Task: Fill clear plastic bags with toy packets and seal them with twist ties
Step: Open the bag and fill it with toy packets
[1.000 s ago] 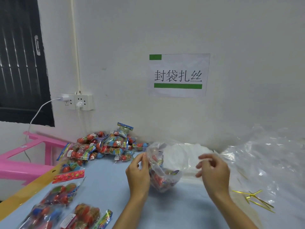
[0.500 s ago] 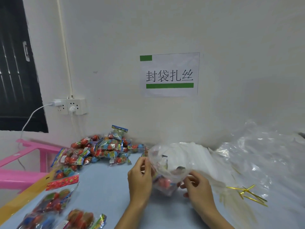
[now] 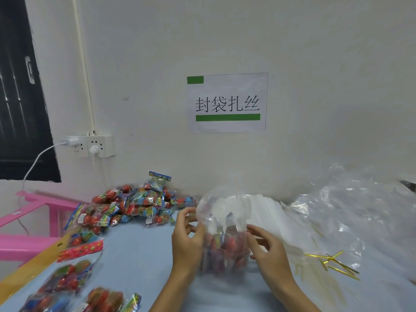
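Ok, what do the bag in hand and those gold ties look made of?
Bag: thin clear plastic film, glossy; it crinkles, glints, and the packets show through it. Gold ties: narrow shiny strips, probably foil-covered wire, though that can't be confirmed; some are bent.

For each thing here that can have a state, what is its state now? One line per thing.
clear bag: upright on the table, holding toy packets, top open, no tie on it.
left hand: pinches the bag's edge.
right hand: against the bag's side; grip unclear.
twist ties: loose on the table, unused.
wall socket: two plugs in.
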